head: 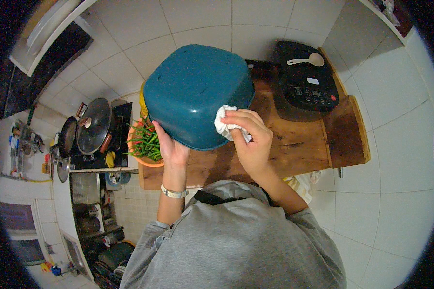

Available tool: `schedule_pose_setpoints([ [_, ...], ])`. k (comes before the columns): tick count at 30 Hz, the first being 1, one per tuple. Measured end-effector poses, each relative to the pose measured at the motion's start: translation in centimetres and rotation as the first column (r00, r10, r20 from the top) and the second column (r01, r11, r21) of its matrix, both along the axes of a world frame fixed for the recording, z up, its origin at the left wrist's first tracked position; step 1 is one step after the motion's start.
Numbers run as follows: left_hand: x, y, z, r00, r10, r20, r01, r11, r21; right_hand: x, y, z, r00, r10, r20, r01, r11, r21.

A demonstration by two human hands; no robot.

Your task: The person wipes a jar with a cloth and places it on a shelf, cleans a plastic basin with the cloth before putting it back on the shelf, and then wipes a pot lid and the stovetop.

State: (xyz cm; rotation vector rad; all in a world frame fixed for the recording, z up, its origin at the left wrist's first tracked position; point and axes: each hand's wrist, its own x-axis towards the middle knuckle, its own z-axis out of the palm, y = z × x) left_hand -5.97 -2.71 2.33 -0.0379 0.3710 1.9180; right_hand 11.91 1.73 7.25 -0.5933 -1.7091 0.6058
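A large dark teal basin (199,79) is raised over the wooden counter (293,148), its smooth outer bottom turned up. My left hand (173,148) supports it at the lower left rim, thumb against the side wall. In my right hand (251,133) is a crumpled white cloth or paper wad (224,121), pinched by the fingers and pressed to the basin's lower right side. The far side and the inside of the basin are hidden from me.
Left of the basin, an orange bowl (132,144) holds green and red chillies (146,142). A lidded wok (94,126) sits on the black stove (121,123). At the back right, a white spoon (313,60) lies on a black rice cooker (307,83). Tiled wall (202,32) stands behind.
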Motion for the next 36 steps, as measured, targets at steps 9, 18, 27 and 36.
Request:
schedule_pose_setpoints([
  [9, 0.0, 0.3, 3.2, 0.987, 0.123, -0.101, -0.121, 0.992, 0.023, -0.6, -2.5, -2.6, 0.974, 0.205, 0.097, -0.188, 0.968, -0.167],
  [18, -0.6, 0.2, 1.2, 0.997, 0.014, -0.080, -0.012, 1.000, 0.028, 2.2, -1.0, 2.3, 0.999, -0.046, 0.020, 0.046, 0.999, 0.000],
  [27, 0.4, -0.8, 2.6, 0.995, 0.033, -0.099, -0.028, 0.998, 0.056, 0.7, -0.3, 0.6, 0.997, 0.039, 0.059, -0.042, 0.998, 0.049],
  [36, -1.6, -0.3, 2.0, 0.996, -0.095, 0.003, 0.087, 0.924, 0.372, 0.2, -3.6, 0.5, 0.978, 0.198, 0.069, -0.203, 0.977, 0.070],
])
